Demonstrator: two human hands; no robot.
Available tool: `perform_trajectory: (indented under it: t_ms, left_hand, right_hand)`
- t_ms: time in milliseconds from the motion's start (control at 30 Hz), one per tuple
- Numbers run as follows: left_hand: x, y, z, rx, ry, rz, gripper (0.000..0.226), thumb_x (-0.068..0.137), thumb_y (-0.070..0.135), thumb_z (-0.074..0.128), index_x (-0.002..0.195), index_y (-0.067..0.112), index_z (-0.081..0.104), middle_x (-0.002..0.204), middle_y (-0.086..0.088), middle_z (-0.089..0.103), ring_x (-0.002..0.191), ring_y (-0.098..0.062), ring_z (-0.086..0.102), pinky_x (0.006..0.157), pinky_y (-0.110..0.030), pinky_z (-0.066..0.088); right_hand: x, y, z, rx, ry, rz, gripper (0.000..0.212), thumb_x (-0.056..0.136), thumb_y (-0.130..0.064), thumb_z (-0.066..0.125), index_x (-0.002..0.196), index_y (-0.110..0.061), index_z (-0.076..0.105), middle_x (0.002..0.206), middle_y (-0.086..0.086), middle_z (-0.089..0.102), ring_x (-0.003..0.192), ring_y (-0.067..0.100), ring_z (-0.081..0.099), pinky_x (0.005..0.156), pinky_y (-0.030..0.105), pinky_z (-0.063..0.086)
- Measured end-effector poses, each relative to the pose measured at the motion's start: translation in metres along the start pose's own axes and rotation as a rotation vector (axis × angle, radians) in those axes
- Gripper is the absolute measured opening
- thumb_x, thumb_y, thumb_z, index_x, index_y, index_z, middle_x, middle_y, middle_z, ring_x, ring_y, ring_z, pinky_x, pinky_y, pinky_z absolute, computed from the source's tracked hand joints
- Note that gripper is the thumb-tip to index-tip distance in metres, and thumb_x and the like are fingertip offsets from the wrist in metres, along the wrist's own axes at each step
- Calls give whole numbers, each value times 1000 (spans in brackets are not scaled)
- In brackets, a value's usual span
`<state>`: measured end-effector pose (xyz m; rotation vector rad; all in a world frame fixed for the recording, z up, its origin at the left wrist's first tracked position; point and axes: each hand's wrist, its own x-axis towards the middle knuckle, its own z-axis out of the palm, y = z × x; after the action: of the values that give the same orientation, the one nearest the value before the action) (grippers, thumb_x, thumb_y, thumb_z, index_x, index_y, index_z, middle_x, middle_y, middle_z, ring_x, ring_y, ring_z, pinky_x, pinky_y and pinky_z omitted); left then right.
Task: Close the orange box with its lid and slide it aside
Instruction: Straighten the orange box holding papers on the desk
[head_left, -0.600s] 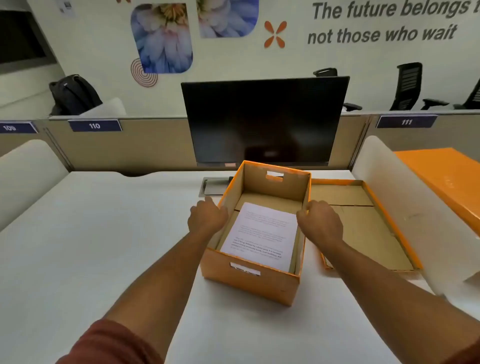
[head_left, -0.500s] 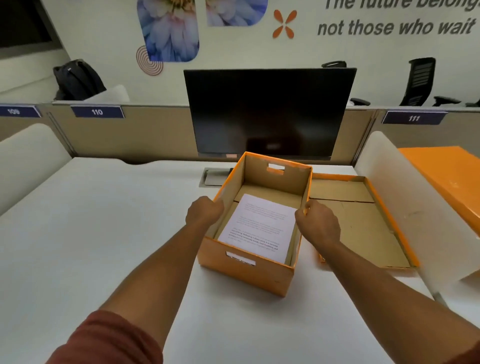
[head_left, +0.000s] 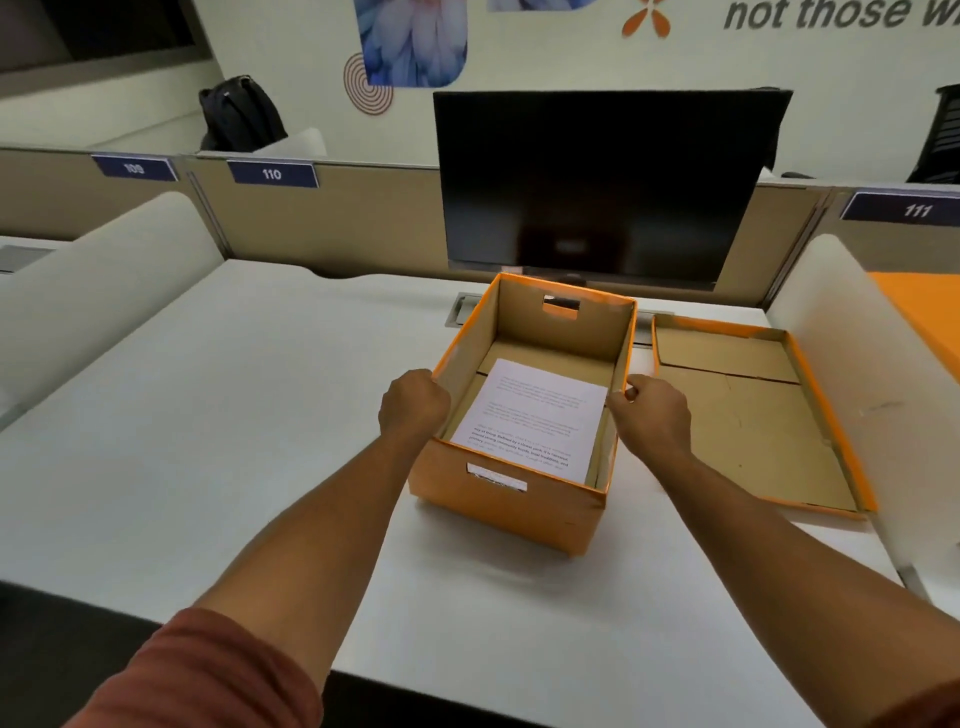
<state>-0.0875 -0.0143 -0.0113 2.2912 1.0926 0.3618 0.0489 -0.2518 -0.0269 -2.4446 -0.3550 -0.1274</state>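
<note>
Orange box (head_left: 506, 501) has slid nearer, both hands still gripping its walls.

Rust-red sleeve (head_left: 208, 675), bare forearms

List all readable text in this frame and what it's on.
"109": blue desk plate on the partition.
"110": blue desk plate on the partition.
"111": blue desk plate on the partition, right.
"not those w": wall lettering, cut off by the frame edge.
Printed sheet in the orange box: text too small and blurred to read.
White label on the box front: unreadable.
</note>
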Motion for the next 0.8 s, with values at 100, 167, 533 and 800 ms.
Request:
perform_trajectory:
  t_ms: [100, 167, 533, 800]
  left_hand:
    - [-14, -20, -7, -25, 40, -18, 25, 94, 14, 43, 95, 5, 66, 99, -14, 69, 86, -32, 64, 70, -34, 49]
    - [-24, -36, -12, -31, 67, -36, 28, 96, 15, 42, 100, 5, 68, 103, -14, 70, 89, -33, 65, 71, -34, 50]
    - [-56, -81, -30, 1, 3, -3, 30, 100, 25, 37, 107, 11, 63, 108, -10, 69, 83, -22, 57, 70, -32, 46]
    - [-61, -63, -33, 93, 97, 105, 41, 97, 38, 45, 123, 9, 56, 122, -13, 63, 109, -31, 61, 83, -43, 53]
  right_hand:
    - [-12, -13, 2, -73, 1, -59, 20, 87, -21, 56, 80, -5, 65, 77, 13, 64, 67, 27, 58, 57, 33, 49]
    - [-23, -22, 5, -110, 3, -104, 23, 89, -24, 56, 91, -4, 68, 86, 14, 67, 73, 28, 62, 65, 38, 56]
    - [-71, -34, 18, -147, -69, -101, 30, 97, -28, 51, 111, -5, 65, 103, 17, 69, 86, 31, 65, 70, 36, 53]
    - [-73, -14, -8, -102, -51, -91, 44, 97, -34, 46, 129, -9, 62, 123, 14, 69, 113, 32, 63, 91, 42, 51]
